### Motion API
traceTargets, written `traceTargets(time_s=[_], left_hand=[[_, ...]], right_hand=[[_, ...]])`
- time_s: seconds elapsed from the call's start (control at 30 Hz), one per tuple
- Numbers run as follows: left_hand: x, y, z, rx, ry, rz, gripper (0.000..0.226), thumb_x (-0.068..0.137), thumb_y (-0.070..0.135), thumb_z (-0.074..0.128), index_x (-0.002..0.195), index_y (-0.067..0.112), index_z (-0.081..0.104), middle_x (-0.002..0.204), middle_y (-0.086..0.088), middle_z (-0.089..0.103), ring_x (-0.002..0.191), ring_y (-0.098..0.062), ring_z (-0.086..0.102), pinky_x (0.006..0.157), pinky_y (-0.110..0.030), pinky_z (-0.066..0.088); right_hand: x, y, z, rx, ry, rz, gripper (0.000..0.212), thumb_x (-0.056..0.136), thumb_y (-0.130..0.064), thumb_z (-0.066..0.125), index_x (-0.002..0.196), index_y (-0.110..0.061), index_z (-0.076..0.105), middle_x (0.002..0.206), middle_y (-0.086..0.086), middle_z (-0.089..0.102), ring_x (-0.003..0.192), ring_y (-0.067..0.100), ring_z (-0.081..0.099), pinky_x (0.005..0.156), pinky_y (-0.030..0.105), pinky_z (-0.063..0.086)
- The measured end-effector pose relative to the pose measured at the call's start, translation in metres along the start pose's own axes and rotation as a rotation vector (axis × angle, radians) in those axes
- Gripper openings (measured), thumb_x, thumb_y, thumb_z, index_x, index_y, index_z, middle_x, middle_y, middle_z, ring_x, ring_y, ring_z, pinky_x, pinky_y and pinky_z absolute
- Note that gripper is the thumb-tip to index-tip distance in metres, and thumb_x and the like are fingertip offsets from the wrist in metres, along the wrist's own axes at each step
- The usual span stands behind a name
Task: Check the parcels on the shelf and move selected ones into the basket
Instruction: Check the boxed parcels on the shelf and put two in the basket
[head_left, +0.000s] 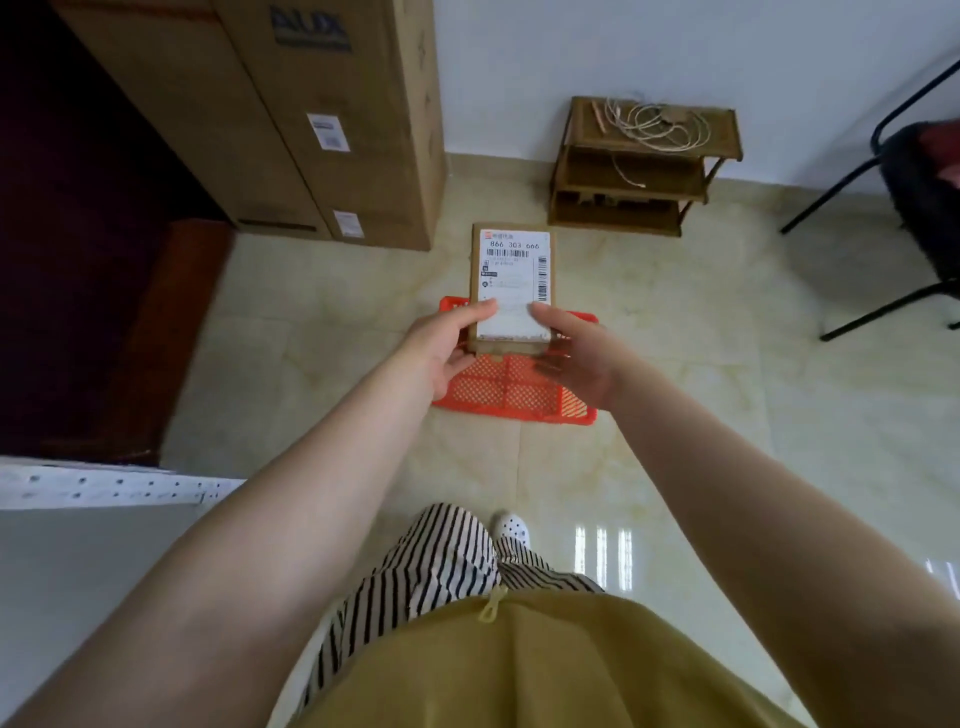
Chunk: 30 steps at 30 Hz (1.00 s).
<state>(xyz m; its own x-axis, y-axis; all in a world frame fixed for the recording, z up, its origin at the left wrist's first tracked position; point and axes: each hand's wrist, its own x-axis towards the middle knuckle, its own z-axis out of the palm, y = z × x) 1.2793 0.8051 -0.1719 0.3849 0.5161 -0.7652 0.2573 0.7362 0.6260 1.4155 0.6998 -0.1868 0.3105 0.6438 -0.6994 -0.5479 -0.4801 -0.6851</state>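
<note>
A flat brown cardboard parcel (511, 260) with a white shipping label and barcodes is held out in front of me, label up. My left hand (447, 345) grips its near left corner, thumb on top of the label. My right hand (574, 351) grips the near right corner the same way. Directly below the parcel, an orange mesh plastic basket (511, 389) lies on the floor; its far part is hidden by the parcel and my hands. A white metal shelf edge (104, 486) shows at the left.
Tall cardboard boxes (311, 119) stand against the wall at the back left. A small wooden rack (644, 166) with cables sits by the wall. A black chair (914, 208) is at the right. Glossy tiled floor surrounds the basket.
</note>
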Motion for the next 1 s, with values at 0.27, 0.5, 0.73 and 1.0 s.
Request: traceTargets(time_s=[0.27, 0.5, 0.73, 1.0], left_hand=[[0.096, 0.047, 0.01, -0.007, 0.028, -0.071, 0.01, 0.085, 0.019, 0.071, 0.091, 0.015, 0.064, 0.092, -0.003, 0.068, 0.08, -0.012, 0.063, 0.084, -0.025, 0.051], [0.244, 0.004, 0.004, 0.076, 0.098, -0.118, 0.031, 0.086, 0.022, 0.07, 0.116, 0.016, 0.067, 0.111, -0.005, 0.071, 0.101, -0.023, 0.067, 0.092, -0.033, 0.053], [0.428, -0.117, -0.026, 0.11, 0.227, -0.201, 0.016, 0.083, 0.026, 0.074, 0.098, 0.024, 0.072, 0.096, -0.003, 0.077, 0.083, -0.025, 0.074, 0.079, -0.039, 0.058], [0.593, -0.234, -0.061, 0.224, 0.309, -0.208, 0.031, 0.089, 0.044, 0.06, 0.115, 0.028, 0.067, 0.105, 0.0, 0.073, 0.094, -0.025, 0.069, 0.089, -0.049, 0.054]], right_hand=[[0.104, -0.033, 0.0, 0.023, 0.038, 0.039, 0.05, 0.086, -0.03, 0.073, 0.13, -0.012, 0.06, 0.114, 0.005, 0.073, 0.102, 0.024, 0.068, 0.084, 0.034, 0.055], [0.238, 0.014, -0.02, 0.09, 0.1, 0.175, 0.059, 0.084, -0.023, 0.076, 0.138, -0.02, 0.053, 0.111, 0.009, 0.074, 0.08, 0.025, 0.075, 0.066, 0.035, 0.061], [0.412, 0.14, -0.05, 0.002, 0.171, 0.268, 0.043, 0.088, -0.036, 0.071, 0.128, -0.023, 0.06, 0.104, 0.01, 0.076, 0.087, 0.037, 0.074, 0.084, 0.053, 0.059], [0.569, 0.268, -0.066, -0.123, 0.197, 0.25, 0.036, 0.093, -0.034, 0.064, 0.125, -0.018, 0.064, 0.11, 0.005, 0.074, 0.096, 0.023, 0.072, 0.08, 0.037, 0.06]])
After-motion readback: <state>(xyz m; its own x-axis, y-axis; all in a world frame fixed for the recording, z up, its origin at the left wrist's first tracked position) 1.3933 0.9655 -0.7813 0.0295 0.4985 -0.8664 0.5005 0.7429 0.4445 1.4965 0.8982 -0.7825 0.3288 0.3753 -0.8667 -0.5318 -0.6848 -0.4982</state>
